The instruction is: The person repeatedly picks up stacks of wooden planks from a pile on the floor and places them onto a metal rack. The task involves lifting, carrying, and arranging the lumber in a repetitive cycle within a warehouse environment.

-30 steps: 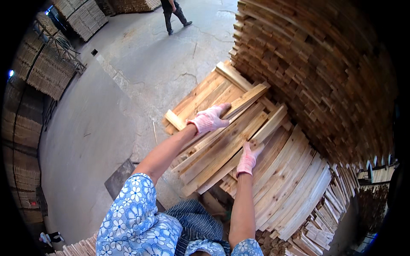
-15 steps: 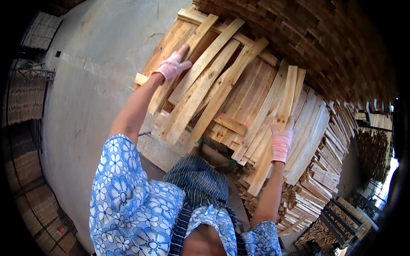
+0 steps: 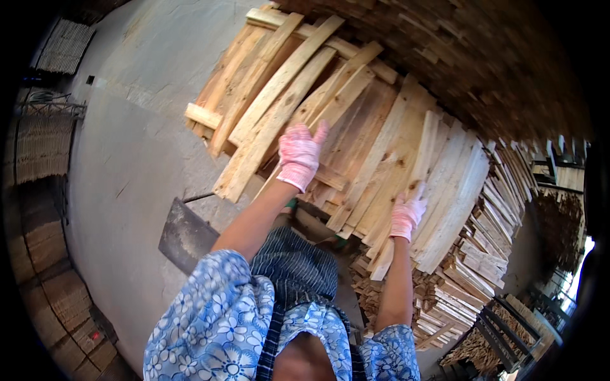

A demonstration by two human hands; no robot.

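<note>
Loose wooden planks lie side by side across a stack of boards in front of me. My left hand (image 3: 300,152), in a pink-and-white knit glove, is closed around the near end of a plank (image 3: 349,95) at mid-stack, its thumb on the right side. Further right, my gloved right hand (image 3: 407,214) grips a narrow plank (image 3: 425,149) near its lower part. Several pale planks (image 3: 279,120) lie slanted left of my left hand, over a crosswise batten (image 3: 204,116). The undersides of both grips are hidden.
A tall wall of stacked wood (image 3: 470,57) rises beyond the planks. Piled board ends (image 3: 445,305) stand at the lower right. A dark flat panel (image 3: 184,235) is on the grey concrete floor (image 3: 127,190) at left. Bundled wood (image 3: 41,146) lines the far left.
My left hand has moved right and nearer, from the left-hand planks to one at mid-stack, and closed on it. My right hand has shifted slightly left, still gripping its plank.
</note>
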